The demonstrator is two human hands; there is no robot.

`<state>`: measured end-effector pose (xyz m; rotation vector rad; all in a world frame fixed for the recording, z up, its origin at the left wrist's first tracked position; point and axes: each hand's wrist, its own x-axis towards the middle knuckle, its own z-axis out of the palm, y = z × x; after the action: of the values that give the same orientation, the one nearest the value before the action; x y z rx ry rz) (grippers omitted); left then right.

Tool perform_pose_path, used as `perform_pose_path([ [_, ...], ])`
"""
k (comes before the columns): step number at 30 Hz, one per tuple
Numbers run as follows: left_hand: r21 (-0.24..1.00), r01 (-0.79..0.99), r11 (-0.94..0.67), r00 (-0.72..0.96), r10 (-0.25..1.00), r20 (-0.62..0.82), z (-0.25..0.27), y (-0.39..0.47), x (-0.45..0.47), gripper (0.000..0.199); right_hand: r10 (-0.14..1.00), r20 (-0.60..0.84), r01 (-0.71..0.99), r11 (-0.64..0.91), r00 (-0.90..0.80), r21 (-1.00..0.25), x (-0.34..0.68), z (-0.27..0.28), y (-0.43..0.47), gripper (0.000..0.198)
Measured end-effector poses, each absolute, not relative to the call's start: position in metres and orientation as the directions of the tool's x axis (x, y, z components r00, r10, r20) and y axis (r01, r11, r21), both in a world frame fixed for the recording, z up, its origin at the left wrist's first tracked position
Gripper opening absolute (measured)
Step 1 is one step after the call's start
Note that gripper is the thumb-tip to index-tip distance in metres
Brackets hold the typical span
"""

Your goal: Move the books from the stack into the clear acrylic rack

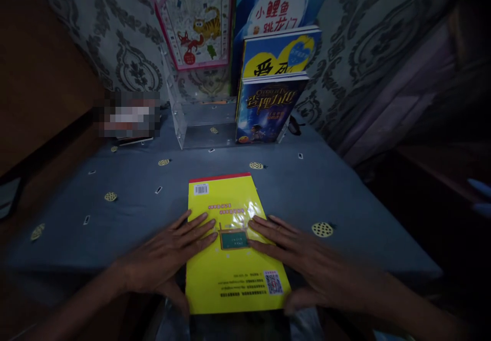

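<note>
Yellow book (218, 272), print inverted, reaches past worktop (345, 192) edge; left hand (164, 254), right hand (305, 254) splayed across it, grip wide.

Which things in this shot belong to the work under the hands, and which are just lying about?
In the work:
- yellow book
- left hand and right hand, fingers on its cover

Apparently just around:
- clear rack
- upright books
- pixelated item at left
- small dark object beside the rack
</note>
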<state>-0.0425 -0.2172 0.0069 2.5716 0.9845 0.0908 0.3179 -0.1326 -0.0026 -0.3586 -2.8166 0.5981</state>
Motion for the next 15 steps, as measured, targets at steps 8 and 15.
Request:
perform_pose_path([
  [8, 0.272, 0.731, -0.626, 0.659, 0.751, -0.041, 0.001, -0.237, -0.041, 0.091, 0.36, 0.136, 0.262, 0.846, -0.923, -0.464, 0.331, 0.01, -0.145, 0.072],
  [15, 0.542, 0.583, -0.606, 0.551, 0.785, 0.284, 0.042, -0.22, -0.044, 0.047, 0.493, 0.367, 0.217, 0.782, -0.789, -0.584, 0.318, 0.025, -0.135, 0.033],
])
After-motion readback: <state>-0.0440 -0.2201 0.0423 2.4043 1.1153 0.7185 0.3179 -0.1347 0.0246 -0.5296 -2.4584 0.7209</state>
